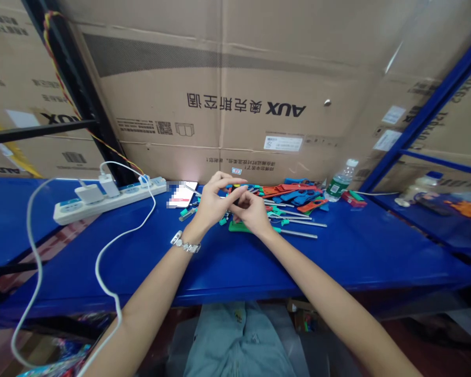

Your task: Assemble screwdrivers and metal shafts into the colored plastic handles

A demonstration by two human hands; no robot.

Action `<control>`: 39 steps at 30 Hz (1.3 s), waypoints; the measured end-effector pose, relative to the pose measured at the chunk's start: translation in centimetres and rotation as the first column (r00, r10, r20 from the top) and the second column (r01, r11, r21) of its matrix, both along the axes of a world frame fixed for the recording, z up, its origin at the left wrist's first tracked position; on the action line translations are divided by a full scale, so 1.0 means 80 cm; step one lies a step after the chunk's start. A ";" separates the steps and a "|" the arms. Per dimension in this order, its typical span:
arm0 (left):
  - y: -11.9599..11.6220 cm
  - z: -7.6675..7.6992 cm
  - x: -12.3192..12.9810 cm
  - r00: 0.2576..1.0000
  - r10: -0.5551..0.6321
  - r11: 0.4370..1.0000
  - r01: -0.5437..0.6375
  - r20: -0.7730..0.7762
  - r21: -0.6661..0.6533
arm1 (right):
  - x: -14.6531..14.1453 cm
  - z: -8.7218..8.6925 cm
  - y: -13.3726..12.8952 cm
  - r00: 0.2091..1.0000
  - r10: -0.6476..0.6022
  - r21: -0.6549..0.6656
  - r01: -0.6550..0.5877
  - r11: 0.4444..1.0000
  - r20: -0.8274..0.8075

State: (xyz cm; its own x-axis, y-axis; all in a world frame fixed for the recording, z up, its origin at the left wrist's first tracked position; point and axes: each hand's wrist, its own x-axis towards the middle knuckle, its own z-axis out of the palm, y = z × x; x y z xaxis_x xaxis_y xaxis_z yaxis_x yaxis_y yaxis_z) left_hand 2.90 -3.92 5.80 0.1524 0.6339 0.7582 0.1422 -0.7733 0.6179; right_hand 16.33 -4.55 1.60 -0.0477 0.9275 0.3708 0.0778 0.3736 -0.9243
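Observation:
My left hand [214,201] and my right hand [253,212] meet over the blue table [235,267], fingertips pinched together around a small dark piece [237,201] whose shape is mostly hidden. A bracelet is on my left wrist. Behind and beside my hands lie several metal rods [298,233] with green ends, a green piece [238,227], and a pile of red strips [275,189] and blue pieces [298,197]. Left of my left hand is a phone [184,195] with a lit screen.
A white power strip [110,199] with plugs and a loose white cable [100,256] occupies the left. A water bottle [340,182] and a small red box [354,199] stand at the right. Large cardboard boxes [235,78] rise behind the table, between metal posts.

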 end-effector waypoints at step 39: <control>0.003 -0.001 -0.004 0.998 0.054 0.996 -0.055 -0.018 -0.067 | 0.010 0.011 -0.008 0.970 -0.057 0.209 0.007 0.978 0.237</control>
